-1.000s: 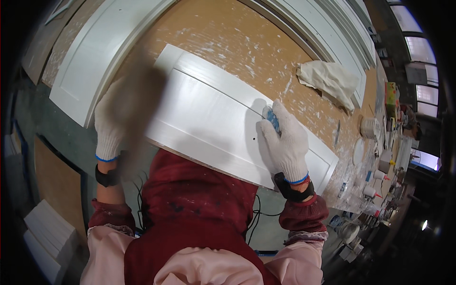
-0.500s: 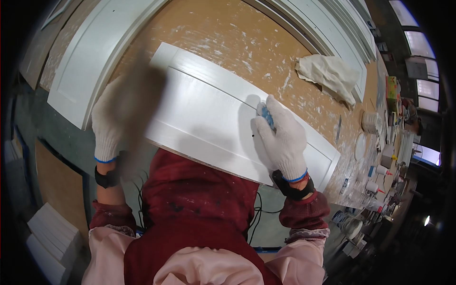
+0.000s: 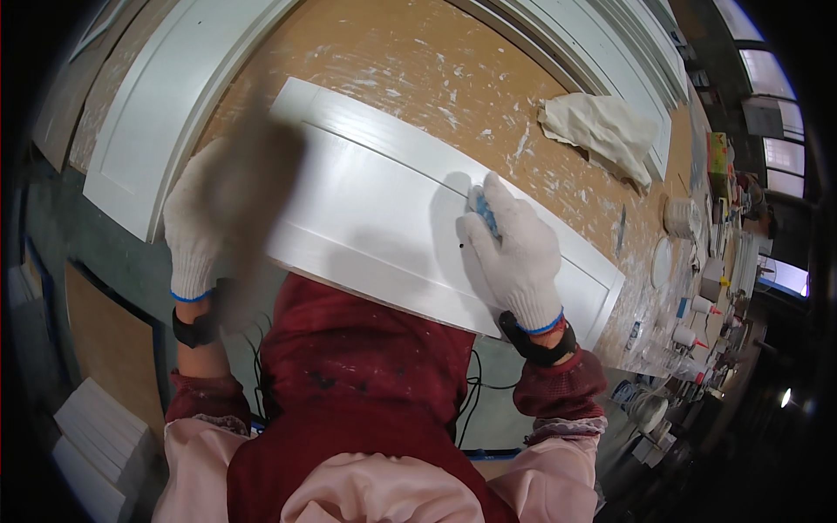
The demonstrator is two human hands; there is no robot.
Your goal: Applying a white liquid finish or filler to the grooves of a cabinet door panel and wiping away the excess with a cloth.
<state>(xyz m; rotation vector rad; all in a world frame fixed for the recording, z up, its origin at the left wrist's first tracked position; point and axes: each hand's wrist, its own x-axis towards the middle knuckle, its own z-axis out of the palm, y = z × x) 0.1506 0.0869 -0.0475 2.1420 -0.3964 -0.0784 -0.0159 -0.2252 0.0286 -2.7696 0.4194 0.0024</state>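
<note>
A white recessed panel, like a cabinet door (image 3: 366,205), lies slanted in front of me and juts over the near edge of the worktable. On its right half rests my right hand (image 3: 516,257) in a white knit glove, fingers closed around a small blue wad (image 3: 485,214) pressed to the surface. The wad's exact kind is unclear. My left hand (image 3: 187,222), also gloved, is by the panel's left end. A blurred brown shape (image 3: 261,179) covers its fingers, so whether it grips the panel is hidden.
The paint-streaked brown worktable (image 3: 392,52) extends beyond. Another white panel (image 3: 157,113) lies at left, and stacked white panels (image 3: 610,61) at the far right. A cream cloth (image 3: 602,135) lies near them. Bottles (image 3: 686,336) and tubs crowd the right side.
My right hand has slid very slightly left with the blue wad. The left hand has shifted a touch left; the panel stays practically in place.
</note>
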